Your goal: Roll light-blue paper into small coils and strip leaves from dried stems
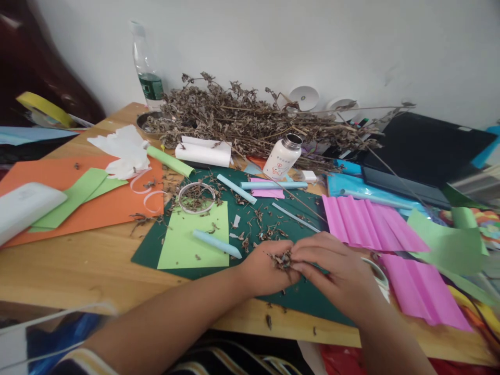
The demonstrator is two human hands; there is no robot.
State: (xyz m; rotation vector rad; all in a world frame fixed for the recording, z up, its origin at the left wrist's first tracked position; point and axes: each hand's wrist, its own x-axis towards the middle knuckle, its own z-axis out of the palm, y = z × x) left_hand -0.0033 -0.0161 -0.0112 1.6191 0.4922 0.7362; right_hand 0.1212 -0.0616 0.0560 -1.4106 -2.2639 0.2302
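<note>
My left hand [261, 270] is cupped over the front of the dark green mat [150, 255], holding a small clump of dried leaves [282, 259]. From the right, the fingertips of my right hand [339, 268] press together at the edge of that clump. Exactly how much they pinch is partly hidden. Leaf crumbs lie scattered on the mat beyond my hands. Left of them, a light blue paper tube [217, 244] rests on a lime green sheet [191, 245]. Farther back, a thin white ring [196, 212] surrounds more leaf bits.
A heap of dried leafy stems [234, 114] spans the table's back. An uncapped white bottle [284, 156] stands before it, with a clear plastic bottle [144, 65] at back left. Pink crepe paper [371, 224] and a tape roll [375, 273] are right; orange paper [94, 208] is left.
</note>
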